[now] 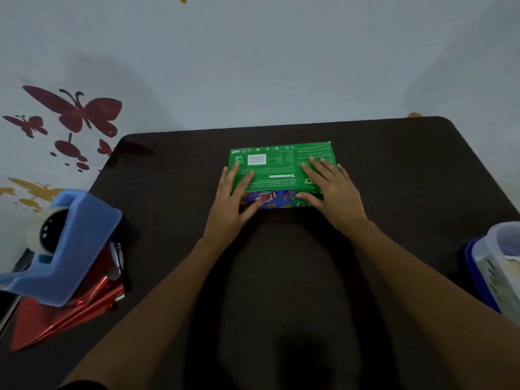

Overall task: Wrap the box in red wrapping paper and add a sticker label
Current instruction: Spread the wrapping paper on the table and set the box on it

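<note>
As two hands (pixel 230 201) (pixel 330 187) press, one box (pixel 281 167) rests.

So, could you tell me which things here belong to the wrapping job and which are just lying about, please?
For the job: green box, under left hand and right hand; red wrapping paper; blue tape dispenser resting on it.
Lying about: clear plastic container at far right; butterfly wall decals.
</note>
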A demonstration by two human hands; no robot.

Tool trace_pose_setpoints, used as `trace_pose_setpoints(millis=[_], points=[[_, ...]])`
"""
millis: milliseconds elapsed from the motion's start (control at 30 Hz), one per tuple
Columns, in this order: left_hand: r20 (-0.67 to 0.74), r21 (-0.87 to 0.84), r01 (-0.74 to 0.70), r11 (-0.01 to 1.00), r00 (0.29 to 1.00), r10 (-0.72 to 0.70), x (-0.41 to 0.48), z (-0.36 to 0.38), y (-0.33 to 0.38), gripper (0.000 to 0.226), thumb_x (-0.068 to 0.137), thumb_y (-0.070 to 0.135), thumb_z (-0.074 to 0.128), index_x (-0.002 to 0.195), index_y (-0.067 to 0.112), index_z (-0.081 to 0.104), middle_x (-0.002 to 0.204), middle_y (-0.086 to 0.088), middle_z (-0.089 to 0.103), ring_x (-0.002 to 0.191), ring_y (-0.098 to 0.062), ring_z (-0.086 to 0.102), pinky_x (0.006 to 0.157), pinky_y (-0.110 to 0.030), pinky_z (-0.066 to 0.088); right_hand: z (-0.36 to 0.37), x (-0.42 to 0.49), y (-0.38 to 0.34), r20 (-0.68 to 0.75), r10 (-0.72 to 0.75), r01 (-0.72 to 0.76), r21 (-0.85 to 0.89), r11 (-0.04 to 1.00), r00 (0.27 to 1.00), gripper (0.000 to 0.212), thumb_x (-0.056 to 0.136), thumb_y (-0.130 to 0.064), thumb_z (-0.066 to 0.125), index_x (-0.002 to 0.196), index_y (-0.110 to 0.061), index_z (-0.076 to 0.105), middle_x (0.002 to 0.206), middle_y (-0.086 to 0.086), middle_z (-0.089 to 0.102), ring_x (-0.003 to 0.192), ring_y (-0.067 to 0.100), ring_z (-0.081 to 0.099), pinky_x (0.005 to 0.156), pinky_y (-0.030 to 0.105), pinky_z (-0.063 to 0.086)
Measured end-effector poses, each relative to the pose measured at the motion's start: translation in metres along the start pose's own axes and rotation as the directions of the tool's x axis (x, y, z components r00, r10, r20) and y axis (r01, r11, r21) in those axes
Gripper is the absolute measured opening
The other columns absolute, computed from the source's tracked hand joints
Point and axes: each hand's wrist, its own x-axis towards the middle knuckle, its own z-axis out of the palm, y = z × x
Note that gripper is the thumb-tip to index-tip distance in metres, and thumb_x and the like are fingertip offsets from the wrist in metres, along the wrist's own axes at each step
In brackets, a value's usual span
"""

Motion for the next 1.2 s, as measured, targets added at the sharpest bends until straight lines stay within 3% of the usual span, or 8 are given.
trace_pose_setpoints(millis=[167, 367, 467, 600, 700, 867, 1000, 1200], points=[[0.012, -0.056, 0.058, 0.997, 0.998, -0.058, -0.004, -0.004, 0.006, 0.057, 0.088, 0.029, 0.065, 0.14, 0.022, 0.045, 0.158, -0.004, 0.013, 0.142, -0.015, 0.018, 0.102, -0.033, 0.031, -0.004, -0.001, -0.005, 0.018, 0.036, -0.036, 0.04, 0.999, 0.999, 0.091, 0.074, -0.076, 0.02, 0.142, -0.019, 0.04, 0.15, 0.004, 0.036, 0.141, 0.021, 0.028, 0.116, 0.04, 0.016], [-0.057, -0.067, 0.067, 0.996, 0.996, -0.071, -0.008, -0.001, 0.008, 0.055, 0.087, 0.036, 0.065, 0.138, 0.027, 0.046, 0.157, 0.002, 0.014, 0.099, 0.015, 0.03, 0.091, -0.025, 0.033, 0.006, -0.003, -0.004, -0.142, 0.005, -0.002, 0.024, 1.0, 0.99, 0.083, 0.077, -0.072, 0.033, 0.134, -0.014, 0.051, 0.14, 0.008, 0.049, 0.134, 0.025, 0.041, 0.113, 0.042, 0.023], [-0.072, -0.058, 0.052, 0.997, 0.996, -0.056, -0.011, 0.001, 0.007, 0.055, 0.088, 0.039, 0.064, 0.138, 0.028, 0.045, 0.156, 0.004, 0.016, 0.093, 0.012, 0.035, 0.093, -0.03, 0.036, 0.01, -0.004, -0.003, -0.196, -0.027, 0.026, -0.007, 1.0, 0.98, 0.07, 0.081, -0.059, 0.051, 0.133, -0.012, 0.052, 0.139, 0.01, 0.05, 0.132, 0.027, 0.042, 0.113, 0.042, 0.023], [-0.079, -0.037, 0.022, 0.999, 0.997, -0.025, -0.008, 0.002, 0.005, 0.056, 0.088, 0.041, 0.062, 0.138, 0.025, 0.043, 0.154, 0.003, 0.017, 0.089, -0.004, 0.053, 0.098, -0.038, 0.04, 0.014, -0.006, -0.01, -0.301, -0.067, 0.02, -0.157, 0.987, 0.951, 0.065, 0.086, -0.057, 0.041, 0.125, -0.008, 0.059, 0.129, 0.013, 0.059, 0.122, 0.029, 0.052, 0.109, 0.048, 0.027], [-0.083, -0.045, 0.033, 0.998, 0.996, -0.036, -0.012, 0.006, 0.007, 0.063, 0.089, 0.042, 0.06, 0.143, 0.023, 0.034, 0.155, 0.0, 0.013, 0.109, -0.018, 0.056, 0.102, -0.04, 0.038, 0.023, -0.02, -0.025, -0.266, 0.01, -0.065, -0.2, 0.978, 0.964, 0.057, 0.096, -0.046, 0.04, 0.143, -0.013, 0.037, 0.148, 0.009, 0.038, 0.139, 0.024, 0.03, 0.115, 0.046, 0.009], [-0.048, -0.134, 0.044, 0.99, 0.998, -0.051, -0.026, 0.001, 0.018, 0.091, 0.087, 0.03, 0.066, 0.152, 0.022, 0.004, 0.159, -0.006, -0.008, 0.135, -0.02, 0.037, 0.106, -0.041, 0.033, 0.028, -0.061, -0.054, -0.224, 0.18, -0.217, -0.15, 0.965, 0.958, 0.062, 0.098, -0.047, 0.031, 0.151, -0.021, 0.011, 0.159, 0.003, 0.005, 0.146, 0.023, -0.001, 0.114, 0.051, -0.003], [0.056, -0.083, 0.057, 0.995, 0.997, -0.052, -0.061, -0.015, 0.017, 0.09, 0.086, 0.029, 0.067, 0.152, 0.018, 0.007, 0.16, -0.008, -0.002, 0.145, -0.022, 0.014, 0.113, -0.036, 0.023, 0.033, -0.108, -0.085, -0.121, 0.271, -0.277, -0.037, 0.96, 0.955, 0.062, 0.098, -0.05, 0.03, 0.15, -0.021, 0.013, 0.159, 0.004, 0.009, 0.146, 0.022, 0.003, 0.114, 0.052, 0.001], [0.05, 0.074, 0.046, 0.996, 0.998, -0.049, -0.124, -0.075, 0.009, 0.078, 0.086, 0.036, 0.066, 0.149, 0.019, 0.024, 0.157, -0.006, 0.02, 0.143, -0.021, 0.022, 0.114, -0.036, 0.023, 0.043, -0.139, -0.144, 0.104, 0.262, -0.267, 0.041, 0.963, 0.959, 0.063, 0.096, -0.055, 0.03, 0.146, -0.017, 0.028, 0.154, 0.008, 0.025, 0.143, 0.025, 0.019, 0.112, 0.051, 0.012]])
